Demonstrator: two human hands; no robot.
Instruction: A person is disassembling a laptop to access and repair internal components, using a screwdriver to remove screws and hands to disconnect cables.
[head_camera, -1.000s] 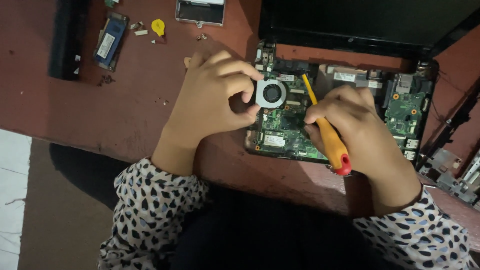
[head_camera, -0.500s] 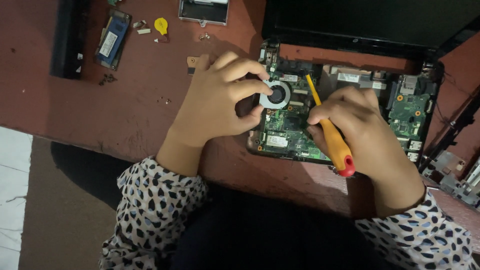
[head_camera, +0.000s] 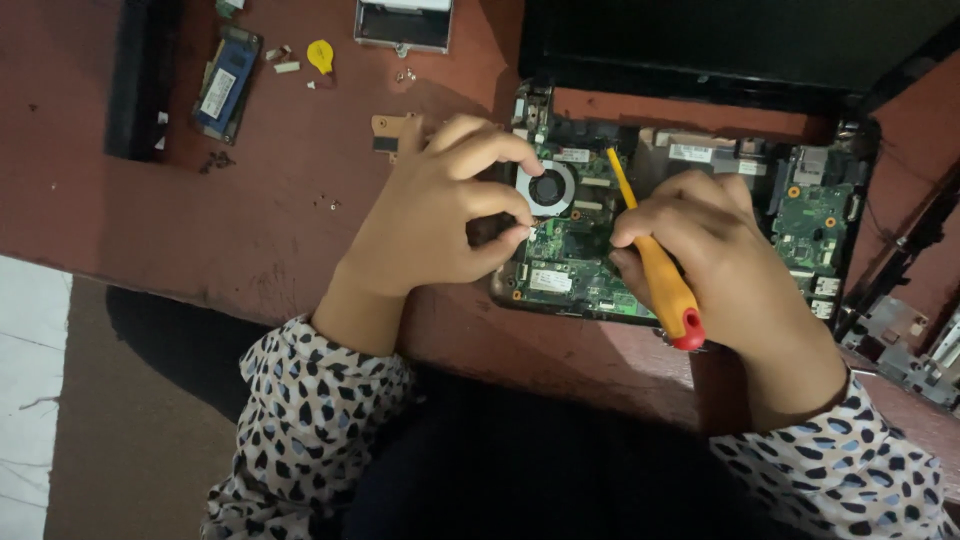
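An opened laptop lies on a dark red table, its green circuit board (head_camera: 585, 265) bare. A round silver cooling fan (head_camera: 546, 187) sits at the board's upper left. My left hand (head_camera: 435, 215) rests over the board's left edge, thumb and forefinger pinched on a small white connector (head_camera: 528, 232) just below the fan. My right hand (head_camera: 715, 265) grips a screwdriver with an orange and red handle (head_camera: 665, 285); its yellow shaft points up-left toward the board beside the fan.
The laptop's dark screen (head_camera: 700, 40) stands at the back. A memory module (head_camera: 225, 85), a yellow pick (head_camera: 320, 55), small screws and a silver part (head_camera: 402, 25) lie at the far left. More parts sit at the right edge (head_camera: 905, 345).
My left hand has let go of the fan's rim and moved down to pinch the small connector below it. The right hand and screwdriver have barely shifted.
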